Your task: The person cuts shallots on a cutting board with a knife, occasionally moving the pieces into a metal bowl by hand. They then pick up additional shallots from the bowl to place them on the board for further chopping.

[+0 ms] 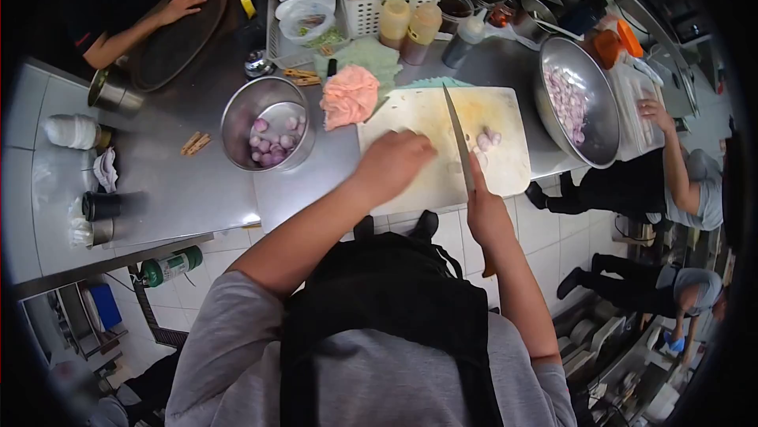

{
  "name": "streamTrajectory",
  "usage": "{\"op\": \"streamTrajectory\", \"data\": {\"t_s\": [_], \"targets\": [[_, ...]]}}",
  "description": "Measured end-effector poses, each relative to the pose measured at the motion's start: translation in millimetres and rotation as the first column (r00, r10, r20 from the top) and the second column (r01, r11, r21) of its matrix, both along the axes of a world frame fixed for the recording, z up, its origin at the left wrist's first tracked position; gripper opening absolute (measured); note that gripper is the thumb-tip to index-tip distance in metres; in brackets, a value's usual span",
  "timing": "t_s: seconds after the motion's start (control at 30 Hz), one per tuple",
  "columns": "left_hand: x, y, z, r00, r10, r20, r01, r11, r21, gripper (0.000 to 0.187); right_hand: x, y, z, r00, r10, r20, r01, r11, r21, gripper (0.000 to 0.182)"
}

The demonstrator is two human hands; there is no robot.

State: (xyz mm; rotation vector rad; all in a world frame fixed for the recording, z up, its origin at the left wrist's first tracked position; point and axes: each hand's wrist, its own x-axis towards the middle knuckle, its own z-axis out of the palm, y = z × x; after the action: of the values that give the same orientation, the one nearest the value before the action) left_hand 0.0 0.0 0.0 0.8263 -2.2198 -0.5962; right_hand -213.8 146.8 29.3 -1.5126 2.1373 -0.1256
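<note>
My right hand (485, 218) is closed round the handle of a long knife (458, 128), its blade pointing away from me over the white cutting board (505, 107). To the right of the blade lie several peeled shallots (489, 139) on the board. My left hand (397, 162) hovers over the board's left part, left of the knife; motion smears its fingers, and anything in them is hidden. A steel pot (230, 123) with several whole shallots (272, 146) stands to the left. On the right, a large tilted steel bowl (604, 103) holds cut shallots (564, 103).
An orange cloth (350, 95) lies against the board's left edge. Behind it stand sauce bottles (421, 32) and a white basket (379, 26). Clothespins (195, 143) lie on the steel counter (174, 190). One person's hands (185, 4) touch a dark oval tray (181, 48); another person's hand (657, 115) is at right.
</note>
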Motion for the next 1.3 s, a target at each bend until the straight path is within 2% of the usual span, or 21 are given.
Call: {"op": "streamTrajectory", "data": {"t_s": [0.03, 0.07, 0.17, 0.2, 0.23, 0.3, 0.33, 0.4, 0.5, 0.7, 0.77, 0.8, 0.83, 0.9, 0.97, 1.03, 1.07, 1.17, 1.2, 1.23, 1.3], "targets": [[-3.6, -0.9, 12.0, 1.000, 0.007, -0.009, -0.007, 1.000, -0.006, 0.019, -4.9, 6.5, 6.5, 1.000, 0.018, 0.000, -0.018, 1.000, -0.016, 0.077], [16.8, -15.0, 25.4, 0.979, 0.193, 0.059, -0.175, 0.958, -0.226, 0.018, -7.2, 14.4, 8.9, 0.999, 0.034, -0.001, -0.034, 0.999, -0.030, 0.075], [117.1, -62.3, 88.5, 0.837, 0.374, 0.399, -0.426, 0.903, 0.047, 0.024, 22.9, 35.4, 4.9, 0.980, 0.181, 0.079, -0.183, 0.983, 0.022, 0.073], [139.2, -76.7, 71.7, 0.775, 0.300, 0.556, -0.415, 0.906, 0.089, 0.029, 22.9, 43.6, 5.4, 0.974, 0.209, 0.087, -0.213, 0.976, 0.037, 0.073], [156.2, -80.0, 49.0, 0.776, 0.301, 0.554, -0.412, 0.907, 0.085, 0.029, 26.8, 48.5, 3.8, 0.972, 0.208, 0.108, -0.217, 0.973, 0.084, 0.074], [170.5, -76.8, 19.6, 0.694, 0.071, 0.717, -0.225, 0.967, 0.122, 0.035, 30.5, 57.7, -6.7, 0.975, 0.172, 0.144, -0.184, 0.980, 0.074, 0.074], [171.9, -78.4, 17.1, 0.697, 0.066, 0.714, -0.213, 0.970, 0.119, 0.035, 30.3, 57.9, -10.3, 0.977, 0.161, 0.140, -0.172, 0.983, 0.071, 0.074], [166.0, -82.7, 13.0, 0.720, -0.047, 0.692, -0.256, 0.909, 0.329, 0.037, 30.8, 59.0, -11.9, 0.979, 0.142, 0.143, -0.154, 0.985, 0.077, 0.072], [158.6, -91.3, 5.5, 0.638, -0.102, 0.763, -0.274, 0.896, 0.349, 0.038, 27.1, 53.1, -3.7, 0.982, 0.148, 0.121, -0.158, 0.984, 0.086, 0.071], [155.7, -91.5, 13.1, 0.688, -0.119, 0.716, -0.193, 0.921, 0.338, 0.017, -14.5, 41.1, -11.9, 0.999, 0.033, 0.013, -0.033, 0.999, 0.042, 0.069], [157.8, -93.3, 15.8, 0.740, -0.032, 0.672, -0.294, 0.883, 0.366, 0.017, -28.4, 37.8, -11.4, 1.000, -0.016, 0.021, 0.015, 1.000, 0.022, 0.067], [150.9, -91.0, 27.8, 0.805, 0.050, 0.591, -0.425, 0.744, 0.516, 0.015, -34.5, 34.9, -8.1, 1.000, -0.014, -0.003, 0.015, 0.999, 0.038, 0.066], [153.1, -93.2, 27.1, 0.805, 0.038, 0.592, -0.413, 0.753, 0.513, 0.015, -40.1, 32.6, -4.5, 1.000, -0.014, -0.026, 0.015, 0.998, 0.055, 0.066], [155.2, -96.7, 33.0, 0.856, 0.255, 0.449, -0.433, 0.828, 0.356, 0.013, -50.0, 29.4, -1.1, 0.999, -0.019, -0.043, 0.022, 0.997, 0.080, 0.065], [142.5, -92.9, 51.1, 0.841, 0.339, 0.422, -0.517, 0.735, 0.440, 0.013, -60.0, 27.4, -2.5, 0.999, -0.010, -0.045, 0.012, 0.999, 0.045, 0.064], [129.6, -90.9, 65.2, 0.905, 0.414, 0.096, -0.423, 0.900, 0.105, 0.012, -72.0, 25.9, -5.9, 0.999, -0.024, -0.043, 0.026, 0.998, 0.052, 0.064], [113.9, -80.3, 75.3, 0.899, 0.434, 0.065, -0.438, 0.895, 0.082, 0.015, -77.4, 24.2, -6.8, 0.998, -0.033, -0.044, 0.036, 0.997, 0.062, 0.064], [45.4, -52.2, 77.8, 0.939, 0.344, -0.025, -0.345, 0.939, -0.019, 0.021, -88.2, 19.7, -1.6, 0.999, -0.031, -0.022, 0.032, 0.997, 0.063, 0.066], [15.2, -37.8, 74.6, 0.980, 0.178, -0.089, -0.182, 0.982, -0.039, 0.027, -90.7, 18.0, -1.6, 1.000, -0.016, -0.017, 0.017, 0.998, 0.063, 0.066], [-10.2, -26.4, 56.4, 0.997, 0.062, -0.038, -0.066, 0.993, -0.103, 0.032, -92.2, 16.6, -2.5, 1.000, -0.019, 0.000, 0.019, 0.999, 0.048, 0.068], [-60.5, 1.7, 18.7, 0.963, 0.032, 0.267, -0.072, 0.987, 0.143, 0.032, -93.4, 16.2, -4.3, 1.000, -0.017, 0.024, 0.016, 0.999, 0.037, 0.069]]}}
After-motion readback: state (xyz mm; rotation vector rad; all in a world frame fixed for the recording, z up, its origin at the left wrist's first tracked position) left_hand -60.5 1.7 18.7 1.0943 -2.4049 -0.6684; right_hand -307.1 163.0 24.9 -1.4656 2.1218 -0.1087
